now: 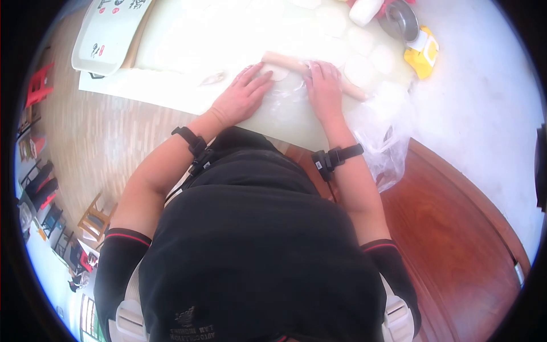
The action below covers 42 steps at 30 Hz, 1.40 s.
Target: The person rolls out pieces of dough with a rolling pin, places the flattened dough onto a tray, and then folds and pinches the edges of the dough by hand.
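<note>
My right hand [325, 94] lies over a wooden rolling pin [285, 61], its fingers on the pin near the middle. The pin slants across the pale work surface [302, 122], its left end farther from me. Just below that left end is a small round of dough [277, 72], partly hidden. My left hand [242, 97] rests flat beside it, fingers stretched out and fingertips at the dough's left edge. Several flattened dough rounds [359, 69] lie beyond the pin to the right. Glare washes out much of the surface.
A white tray [105, 40] with printing stands at the far left. A metal bowl [400, 21] and a yellow packet [423, 60] are at the far right. A clear plastic bag [387, 142] hangs over the front edge, near a reddish-brown wooden surface [450, 239].
</note>
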Available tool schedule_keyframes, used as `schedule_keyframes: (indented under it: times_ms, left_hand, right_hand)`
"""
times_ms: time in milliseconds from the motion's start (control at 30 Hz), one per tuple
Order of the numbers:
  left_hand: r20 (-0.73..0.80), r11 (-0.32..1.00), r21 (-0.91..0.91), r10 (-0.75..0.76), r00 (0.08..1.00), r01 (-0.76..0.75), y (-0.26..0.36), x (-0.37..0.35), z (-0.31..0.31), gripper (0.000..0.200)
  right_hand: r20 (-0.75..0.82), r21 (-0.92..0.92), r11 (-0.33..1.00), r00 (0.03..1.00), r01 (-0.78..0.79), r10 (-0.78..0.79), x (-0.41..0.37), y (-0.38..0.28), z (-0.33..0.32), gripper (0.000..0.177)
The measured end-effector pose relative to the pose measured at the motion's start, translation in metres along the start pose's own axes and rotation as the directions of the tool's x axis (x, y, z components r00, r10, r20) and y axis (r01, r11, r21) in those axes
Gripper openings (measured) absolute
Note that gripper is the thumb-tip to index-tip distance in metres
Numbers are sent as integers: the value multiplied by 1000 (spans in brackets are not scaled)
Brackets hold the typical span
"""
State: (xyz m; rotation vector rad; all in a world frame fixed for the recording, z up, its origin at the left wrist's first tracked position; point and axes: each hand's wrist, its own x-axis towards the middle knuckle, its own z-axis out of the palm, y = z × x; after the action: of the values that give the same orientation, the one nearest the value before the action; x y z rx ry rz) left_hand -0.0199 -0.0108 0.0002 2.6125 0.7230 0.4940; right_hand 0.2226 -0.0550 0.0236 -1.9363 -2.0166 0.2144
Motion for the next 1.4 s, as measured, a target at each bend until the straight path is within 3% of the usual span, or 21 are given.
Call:
schedule_keyframes:
  times_ms: [200,267,433,500,567,900,1100,1167,1300,1400]
  left_hand:
    - [-6,1000,28,3,1000,-3,-2,-2,1,42]
    - [-8,1000,23,6,1000,-6,-3,-3,1,42]
    - [-68,999,-42,-26,997,24,-3,2,-2,41]
    - [-93,999,-39,-41,995,37,-6,9,-3,41]
    - [-29,997,78,8,1000,-6,-8,18,-9,42]
    - [-24,998,43,-36,999,37,0,-4,-3,46]
    - [-3,998,52,-34,999,34,-2,-11,-3,49]
    - [-13,996,80,-32,999,33,-1,-12,-3,49]
    - [-20,997,71,-40,999,42,-2,-10,-1,50]
    - [-17,998,38,-46,999,46,-2,-12,2,49]
  right_hand:
    - [-50,139,990,999,28,-21,3,4,-5,39]
    - [-119,142,990,993,-9,26,5,6,-12,37]
    - [-103,214,970,985,-112,136,-5,8,-28,38]
    - [-78,213,968,985,-134,154,-12,9,-24,39]
    - [-52,163,981,992,-108,118,-22,11,-16,39]
    - [31,112,990,996,-89,86,-40,-11,5,38]
    - [-33,-128,992,999,2,-7,-32,-18,23,53]
    - [-56,-154,983,994,-101,93,-15,-4,22,58]
    - [33,-108,993,998,-49,53,-27,-11,21,59]
    - [58,45,999,998,-23,21,-46,-30,22,61]
